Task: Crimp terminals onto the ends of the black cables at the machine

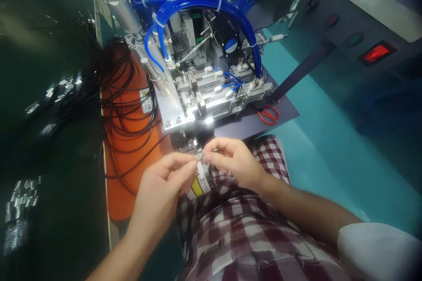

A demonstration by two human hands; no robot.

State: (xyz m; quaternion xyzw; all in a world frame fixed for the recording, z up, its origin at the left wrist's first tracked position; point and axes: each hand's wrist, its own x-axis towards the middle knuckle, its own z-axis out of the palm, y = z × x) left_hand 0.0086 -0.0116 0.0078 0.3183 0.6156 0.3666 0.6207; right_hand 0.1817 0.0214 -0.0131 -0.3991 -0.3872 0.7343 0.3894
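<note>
My left hand [166, 178] is closed in a pinch, thumb and forefinger on some thin, light-coloured wires [199, 156]. From the other side my right hand [235, 160] pinches the same wires, and its fingertips nearly meet those of the left. How many strands there are is too small to tell. Just beyond the fingers stands the front of a metal bench machine [211, 101] with pneumatic cylinders and a lit spot. Below the hands, a white and yellow label [199, 184] with printed characters shows on a machine part.
Black cables [125, 96] lie coiled over an orange board [121, 202] at the left. Red-handled scissors [268, 115] rest on the machine's dark base plate [237, 127]. Blue air hoses [198, 2] arch above. A control box with a lit red switch [378, 53] stands at the right.
</note>
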